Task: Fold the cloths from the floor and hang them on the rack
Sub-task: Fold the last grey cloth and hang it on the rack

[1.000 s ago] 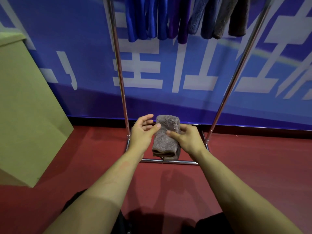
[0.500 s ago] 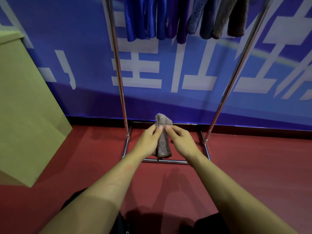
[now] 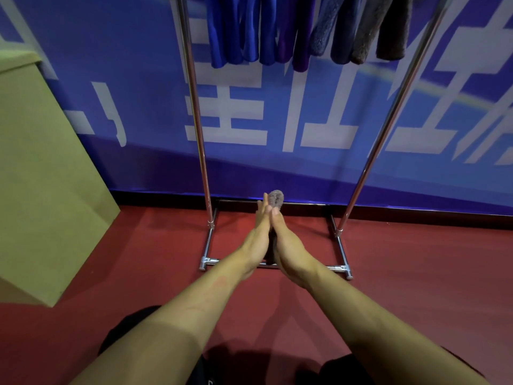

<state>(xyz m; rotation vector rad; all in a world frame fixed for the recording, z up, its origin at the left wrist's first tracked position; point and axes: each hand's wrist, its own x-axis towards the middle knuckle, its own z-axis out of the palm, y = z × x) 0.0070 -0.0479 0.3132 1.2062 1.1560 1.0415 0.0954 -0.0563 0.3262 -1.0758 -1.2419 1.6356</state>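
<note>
Head view: a person presses a folded grey cloth (image 3: 275, 198) flat between two palms, arms stretched out low over the red floor (image 3: 416, 273). The left hand (image 3: 259, 237) and right hand (image 3: 286, 240) meet with fingers straight, sandwiching the cloth; only its fuzzy top shows past the fingertips and a dark strip shows between the wrists, so the number of folds cannot be told. Beyond the hands stands the rack (image 3: 198, 134), its chrome base framing them on the floor. High above them, hung cloths (image 3: 277, 31) in blue, purple and brown already crowd the top of the frame, though the bar itself is cut off. A box (image 3: 41, 176) sits well to the left of the left arm. Folding of this cloth looks nearly finished; lifting it up and draping it beside the others remains. No other cloths show on the floor, though much of it lies out of view.
</note>
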